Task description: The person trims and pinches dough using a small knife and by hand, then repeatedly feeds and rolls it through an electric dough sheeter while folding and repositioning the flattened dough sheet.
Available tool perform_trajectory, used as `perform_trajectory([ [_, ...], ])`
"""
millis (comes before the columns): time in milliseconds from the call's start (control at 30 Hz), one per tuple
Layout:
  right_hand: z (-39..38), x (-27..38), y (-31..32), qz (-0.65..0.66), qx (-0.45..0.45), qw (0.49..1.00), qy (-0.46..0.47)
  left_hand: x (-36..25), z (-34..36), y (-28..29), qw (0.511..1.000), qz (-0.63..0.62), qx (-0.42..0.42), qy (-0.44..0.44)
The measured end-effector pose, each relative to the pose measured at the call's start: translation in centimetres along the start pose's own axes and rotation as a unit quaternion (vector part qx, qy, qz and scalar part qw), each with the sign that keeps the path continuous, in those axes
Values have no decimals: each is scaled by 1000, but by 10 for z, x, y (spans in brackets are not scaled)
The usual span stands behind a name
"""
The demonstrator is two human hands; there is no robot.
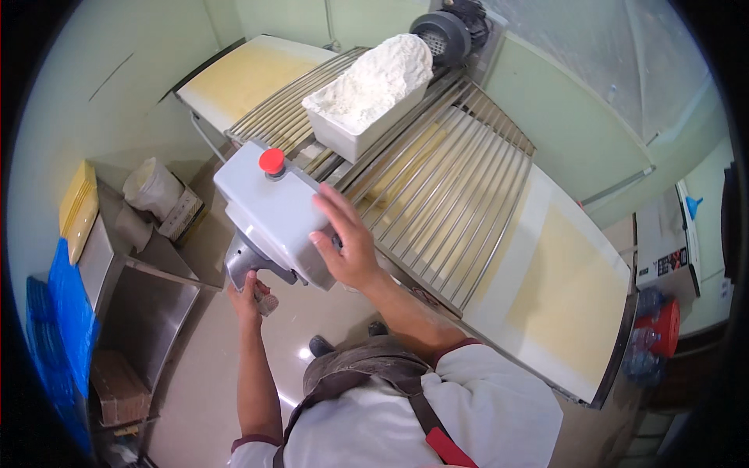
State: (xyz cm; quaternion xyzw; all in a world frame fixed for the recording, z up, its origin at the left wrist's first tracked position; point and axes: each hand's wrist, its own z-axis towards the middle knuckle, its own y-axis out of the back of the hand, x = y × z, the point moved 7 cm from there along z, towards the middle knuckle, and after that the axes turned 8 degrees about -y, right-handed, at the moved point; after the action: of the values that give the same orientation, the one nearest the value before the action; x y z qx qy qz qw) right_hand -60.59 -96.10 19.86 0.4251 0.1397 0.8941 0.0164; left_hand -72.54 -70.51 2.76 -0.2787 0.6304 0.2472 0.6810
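A dough sheeter stands in front of me, its grey control housing (269, 199) topped by a red mushroom button (271, 161). Below the housing, my left hand (246, 299) is closed around the handle (268, 305) of a grey lever (250, 260). My right hand (349, 248) lies against the housing's right side, fingers stretched and apart, gripping nothing. Behind the housing, a white tub (353, 143) heaped with flour (374, 82) rests on top of the machine between two wire guards. Under the right guard (449, 199) runs a pale belt (566, 273) with yellowish patches.
Another belt (250, 74) stretches to the far left beneath the left guard (292, 101). A dark motor (449, 35) sits at the back. On my left stands a steel shelf (160, 292) with blue plastic (70, 312). At right are a red container (665, 327) and clear bottles (641, 355).
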Motion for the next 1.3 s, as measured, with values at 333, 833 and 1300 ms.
perform_trajectory([
  [333,-13,-70,-20,159,-54,973,-155,13,-3,4,995,-43,82,28],
  [833,-16,-82,-15,125,-153,949,-246,8,12,12,984,76,146,-70],
  [1300,38,67,-80,-267,99,948,140,26,10,5,989,-4,149,3],
])
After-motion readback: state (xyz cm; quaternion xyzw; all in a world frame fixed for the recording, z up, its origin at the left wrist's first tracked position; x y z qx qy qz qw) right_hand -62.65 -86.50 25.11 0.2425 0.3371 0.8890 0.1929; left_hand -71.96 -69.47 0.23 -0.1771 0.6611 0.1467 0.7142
